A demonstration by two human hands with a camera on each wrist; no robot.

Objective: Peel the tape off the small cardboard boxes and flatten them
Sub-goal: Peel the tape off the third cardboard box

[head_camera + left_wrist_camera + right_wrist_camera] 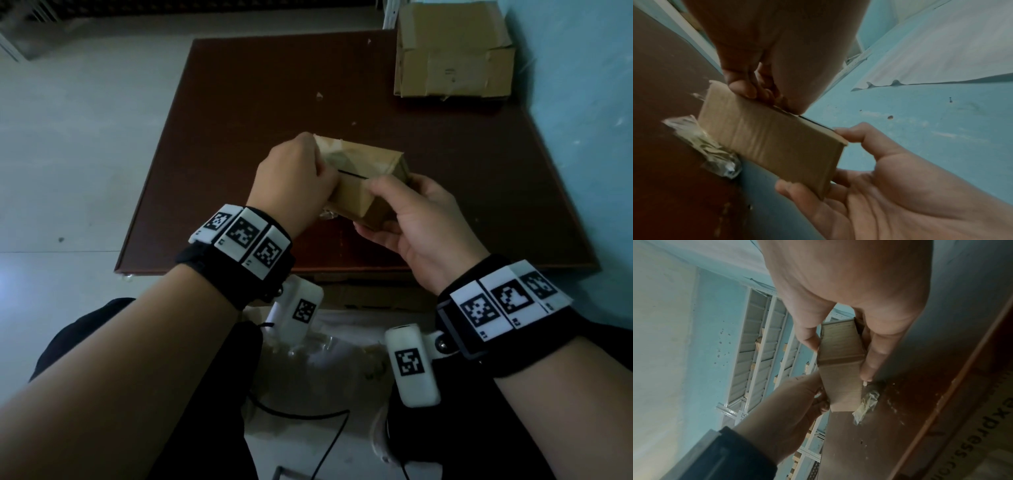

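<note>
Above the middle of the brown table [239, 102], both hands hold a small cardboard box [356, 192]. The left hand [294, 185] pinches its 9 o'clock end with curled fingers; the right hand [418, 222] wraps its 3 o'clock end. Crumpled tape [702, 146] lies beneath, flattened boxes [452, 58] at 1 o'clock.

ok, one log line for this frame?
small brown cardboard box: held above brown table | left hand: grips box end | right hand: grips other end | crumpled clear tape: on table
</note>
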